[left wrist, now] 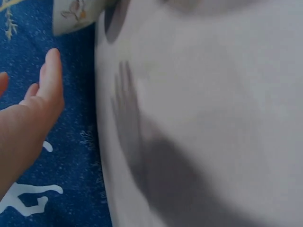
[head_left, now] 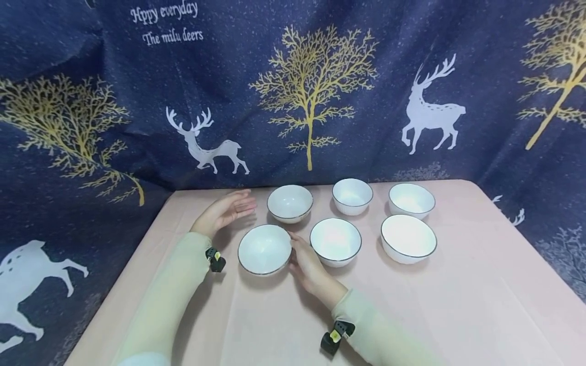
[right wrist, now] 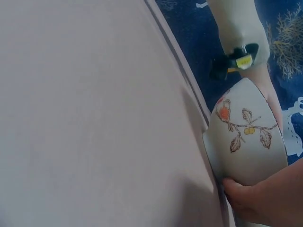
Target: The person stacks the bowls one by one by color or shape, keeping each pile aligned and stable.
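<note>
My right hand (head_left: 313, 269) grips the right side of a white, dark-rimmed bowl (head_left: 264, 250) at the front left, its fingers at the rim. Seen from the right wrist, this bowl (right wrist: 248, 142) has a bird, leaves and yellow berries on its outer wall, and a digit of the right hand (right wrist: 265, 198) presses its lower side. My left hand (head_left: 231, 209) is held beyond that bowl, fingers extended and holding nothing. It is nearest the back-left bowl (head_left: 290, 202), a gap apart. In the left wrist view the left hand (left wrist: 33, 113) casts a shadow on the cloth.
Right of the held bowl stand a front-middle bowl (head_left: 335, 241) and a front-right bowl (head_left: 409, 238). Behind them are a back-middle bowl (head_left: 352, 194) and a back-right bowl (head_left: 411, 199). A pink cloth (head_left: 274, 325) covers the table; a navy deer-print curtain (head_left: 357, 127) hangs behind.
</note>
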Demonstrator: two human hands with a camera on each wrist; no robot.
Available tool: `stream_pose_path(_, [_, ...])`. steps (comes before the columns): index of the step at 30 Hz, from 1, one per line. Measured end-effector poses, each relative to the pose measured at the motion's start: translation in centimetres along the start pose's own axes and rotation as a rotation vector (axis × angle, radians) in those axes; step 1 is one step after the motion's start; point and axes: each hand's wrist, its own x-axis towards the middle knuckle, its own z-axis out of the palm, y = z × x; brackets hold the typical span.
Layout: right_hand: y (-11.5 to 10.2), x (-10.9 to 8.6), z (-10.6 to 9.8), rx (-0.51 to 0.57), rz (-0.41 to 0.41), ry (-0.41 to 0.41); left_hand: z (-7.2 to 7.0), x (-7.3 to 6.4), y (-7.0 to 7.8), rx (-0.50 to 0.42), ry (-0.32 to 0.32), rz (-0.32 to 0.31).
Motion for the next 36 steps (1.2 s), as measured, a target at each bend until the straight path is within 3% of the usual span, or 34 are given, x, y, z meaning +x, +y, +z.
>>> stream_pose_path(8, [0.0,-0.3,0.0,0.0,-0.001,-0.025,0.0,2.1,-0.7,0.047,-0.071,0.003])
stream_pose_path(20, [0.1,-0.1,-0.1,-0.003,0.001,-0.019,0.4,4.4,-1.9,0.214,-0.145,-0.053])
stream_pose_path(26, [0.2,-0.3,-0.2,-0.011,-0.004,-0.025,0.5,4.8,-2.4,0.28,-0.187,-0.067])
stream_pose_path(36, [0.0,-0.6,-0.2,-0.014,-0.01,-0.012,1.1,4.7,-2.8,0.277,-0.217,-0.07])
